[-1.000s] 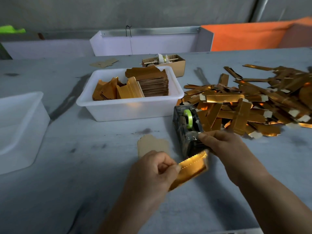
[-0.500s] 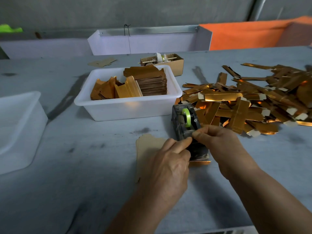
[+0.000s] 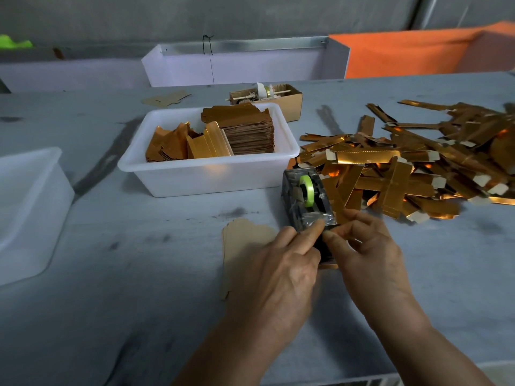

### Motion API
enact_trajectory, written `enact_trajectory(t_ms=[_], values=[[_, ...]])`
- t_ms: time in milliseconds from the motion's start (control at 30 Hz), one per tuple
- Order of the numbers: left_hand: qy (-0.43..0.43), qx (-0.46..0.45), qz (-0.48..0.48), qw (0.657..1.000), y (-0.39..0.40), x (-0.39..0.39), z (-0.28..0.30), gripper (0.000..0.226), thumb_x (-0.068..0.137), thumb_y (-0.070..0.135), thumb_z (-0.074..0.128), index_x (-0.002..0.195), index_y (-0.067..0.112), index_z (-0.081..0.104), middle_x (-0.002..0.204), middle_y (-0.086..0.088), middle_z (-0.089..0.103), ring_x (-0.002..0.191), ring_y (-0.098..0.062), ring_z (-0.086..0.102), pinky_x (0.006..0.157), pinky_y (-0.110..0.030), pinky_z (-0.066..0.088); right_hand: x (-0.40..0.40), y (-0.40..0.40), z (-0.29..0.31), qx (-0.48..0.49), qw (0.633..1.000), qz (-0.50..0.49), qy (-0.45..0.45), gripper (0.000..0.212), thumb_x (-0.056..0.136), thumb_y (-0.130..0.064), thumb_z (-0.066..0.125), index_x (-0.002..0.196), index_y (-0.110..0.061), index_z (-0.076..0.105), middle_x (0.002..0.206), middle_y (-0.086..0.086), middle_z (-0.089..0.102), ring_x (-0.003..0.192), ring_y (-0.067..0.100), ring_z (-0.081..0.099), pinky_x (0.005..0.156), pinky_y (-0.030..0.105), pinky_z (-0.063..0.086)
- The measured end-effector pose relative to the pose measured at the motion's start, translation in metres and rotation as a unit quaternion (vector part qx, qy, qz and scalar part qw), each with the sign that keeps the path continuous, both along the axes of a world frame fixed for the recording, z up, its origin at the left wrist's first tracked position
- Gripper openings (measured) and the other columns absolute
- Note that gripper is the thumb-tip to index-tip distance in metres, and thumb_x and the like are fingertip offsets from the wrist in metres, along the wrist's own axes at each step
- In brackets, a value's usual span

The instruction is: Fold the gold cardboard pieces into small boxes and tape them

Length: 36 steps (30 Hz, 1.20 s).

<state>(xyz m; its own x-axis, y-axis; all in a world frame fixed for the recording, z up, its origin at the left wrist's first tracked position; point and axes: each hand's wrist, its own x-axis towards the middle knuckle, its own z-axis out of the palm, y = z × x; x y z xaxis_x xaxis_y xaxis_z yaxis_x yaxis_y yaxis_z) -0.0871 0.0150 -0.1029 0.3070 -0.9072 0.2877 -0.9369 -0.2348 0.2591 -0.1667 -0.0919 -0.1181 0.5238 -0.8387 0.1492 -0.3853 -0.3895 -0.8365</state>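
Head view: both hands (image 3: 328,263) at tape dispenser (image 3: 305,201)

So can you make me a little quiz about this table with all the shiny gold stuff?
1. True or false: the loose pile of flat gold cardboard strips lies right of the black tape dispenser.
2. What colour is the tape roll's core?
3. Both hands (left, right) meet at: A) the white plastic tub, B) the dispenser's near end, C) the small brown cardboard box.

Key: 1 true; 2 green; 3 B.
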Motion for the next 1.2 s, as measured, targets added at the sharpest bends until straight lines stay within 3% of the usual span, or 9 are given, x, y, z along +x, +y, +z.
enact_trajectory(t_ms=[233,400,467,533,600,700,867,1067,1200], values=[[0.001,0.019,-0.004,1.000,-0.004,-0.001,0.002,0.009,0.075,0.003,0.072,0.083,0.007,0.069,0.134,0.000,0.058,0.098,-0.016,0.058,0.068,-0.024,0.051,0.000,0.007,-0.009,-0.022,1.000,-0.007,0.000,0.014,0.085,-0.025,0.063,0.072,-0.023,0.062,0.132,-0.007,0.045,0.121,0.016,0.047,0.094,0.034,0.046],[0.036,-0.031,-0.008,0.999,-0.006,-0.002,-0.001,0.009,0.085,0.003,0.061,0.088,0.007,0.068,0.143,0.005,0.048,0.108,-0.013,0.052,0.084,-0.024,0.049,-0.007,0.000,-0.005,-0.152,0.982,-0.013,0.112,0.005,0.086,-0.013,0.061,0.084,-0.013,0.066,0.128,0.003,0.052,0.116,0.021,0.044,0.088,0.033,0.041],[0.083,-0.079,0.020,0.993,-0.005,-0.004,-0.004,0.012,0.092,0.011,0.055,0.092,0.012,0.066,0.140,0.011,0.048,0.109,-0.006,0.048,0.090,-0.011,0.036,-0.017,-0.005,0.007,-0.056,0.997,-0.019,0.051,0.012,0.089,-0.021,0.058,0.077,-0.022,0.060,0.117,-0.003,0.056,0.104,0.014,0.050,0.077,0.026,0.040],[0.172,-0.116,0.109,0.972,-0.001,-0.007,-0.001,0.010,0.090,0.016,0.057,0.083,0.017,0.064,0.118,0.012,0.059,0.094,0.000,0.051,0.078,-0.003,0.032,-0.029,-0.006,0.022,0.100,0.994,-0.019,-0.043,0.013,0.086,-0.031,0.057,0.075,-0.025,0.061,0.097,-0.006,0.063,0.090,0.014,0.058,0.067,0.025,0.040],[0.302,-0.142,0.191,0.923,0.006,-0.006,-0.003,0.013,0.087,0.020,0.061,0.074,0.022,0.061,0.086,0.010,0.064,0.075,-0.001,0.055,0.063,-0.008,0.038,-0.041,-0.006,0.032,0.217,0.972,0.029,-0.086,0.019,0.074,-0.039,0.059,0.078,-0.023,0.067,0.086,-0.003,0.068,0.083,0.013,0.064,0.070,0.026,0.044],[0.443,-0.139,0.226,0.856,0.015,-0.006,-0.005,0.010,0.087,0.025,0.061,0.078,0.021,0.064,0.063,0.013,0.062,0.056,0.003,0.054,0.048,-0.009,0.037,-0.048,0.003,0.040,0.266,0.955,0.118,-0.055,0.021,0.065,-0.036,0.058,0.078,-0.025,0.071,0.075,-0.003,0.068,0.072,0.009,0.065,0.074,0.029,0.047],[0.499,-0.162,0.223,0.822,0.019,-0.009,-0.004,0.009,0.086,0.026,0.063,0.078,0.024,0.067,0.064,0.015,0.065,0.056,0.003,0.056,0.050,-0.012,0.039,-0.039,0.019,0.046,0.215,0.955,0.202,-0.042,0.020,0.063,-0.032,0.058,0.075,-0.033,0.074,0.073,-0.007,0.069,0.067,0.003,0.061,0.058,0.011,0.048],[0.528,-0.174,0.198,0.808,0.021,-0.015,-0.001,0.009,0.079,0.031,0.068,0.075,0.023,0.069,0.066,0.008,0.069,0.058,-0.001,0.060,0.056,-0.020,0.042,-0.029,0.024,0.040,0.125,0.971,0.202,-0.026,0.021,0.081,-0.015,0.063,0.076,-0.032,0.075,0.075,-0.010,0.069,0.068,0.000,0.058,0.062,0.008,0.044],[0.532,-0.178,0.183,0.808,0.022,-0.018,0.000,0.004,0.081,0.030,0.068,0.079,0.028,0.069,0.071,0.012,0.070,0.066,-0.002,0.063,0.060,-0.020,0.044,-0.028,0.025,0.036,0.066,0.982,0.175,-0.003,0.034,0.079,-0.021,0.065,0.097,-0.050,0.062,0.080,-0.023,0.064,0.078,-0.007,0.057,0.065,0.004,0.043]])
